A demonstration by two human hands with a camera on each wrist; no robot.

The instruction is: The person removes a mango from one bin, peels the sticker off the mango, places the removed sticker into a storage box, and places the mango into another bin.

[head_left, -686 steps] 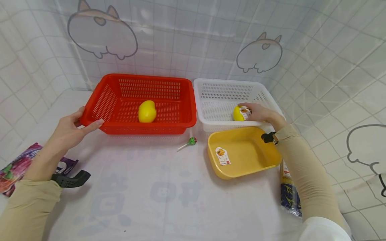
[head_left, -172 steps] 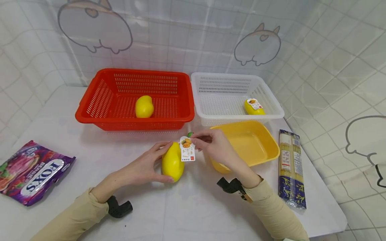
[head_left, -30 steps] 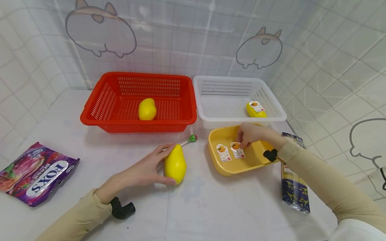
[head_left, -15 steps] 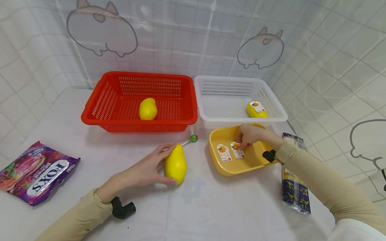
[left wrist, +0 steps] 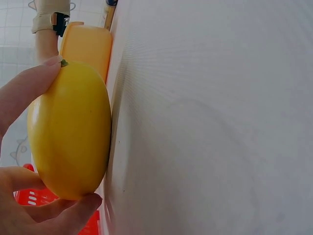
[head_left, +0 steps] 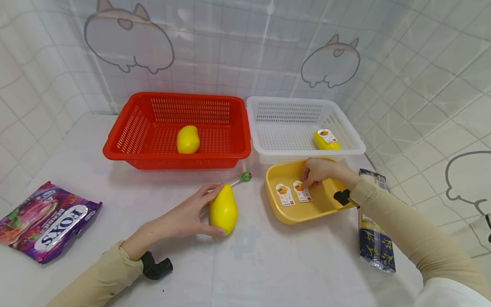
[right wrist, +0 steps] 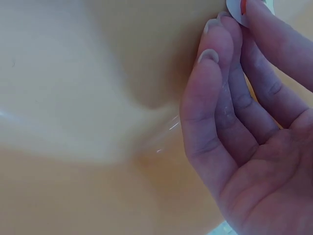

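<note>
My left hand [head_left: 184, 218] grips a yellow mango [head_left: 223, 211] lying on the white table; in the left wrist view, thumb and fingers clasp its two ends. My right hand [head_left: 319, 171] reaches down into a yellow plastic basin [head_left: 324, 198]. There it pinches the edge of a white label [head_left: 304, 195] with a mango picture; the right wrist view shows only a corner of this label [right wrist: 236, 10] between thumb and fingers. A similar label [head_left: 285, 196] lies beside it on the basin's left side. No label shows on the visible sides of the gripped mango.
Behind stand a red basket [head_left: 184, 161] holding a yellow mango [head_left: 188, 140] and a white basket [head_left: 284, 128] holding a labelled mango [head_left: 326, 143]. A lollipop [head_left: 245, 175] lies near the mango. A purple candy bag [head_left: 47, 221] is left, a noodle packet [head_left: 376, 243] right.
Since 5.7 seconds ago, my right hand has moved from beside the left hand's mango, where it held a label, into the basin. Over the last second both hands have stayed still.
</note>
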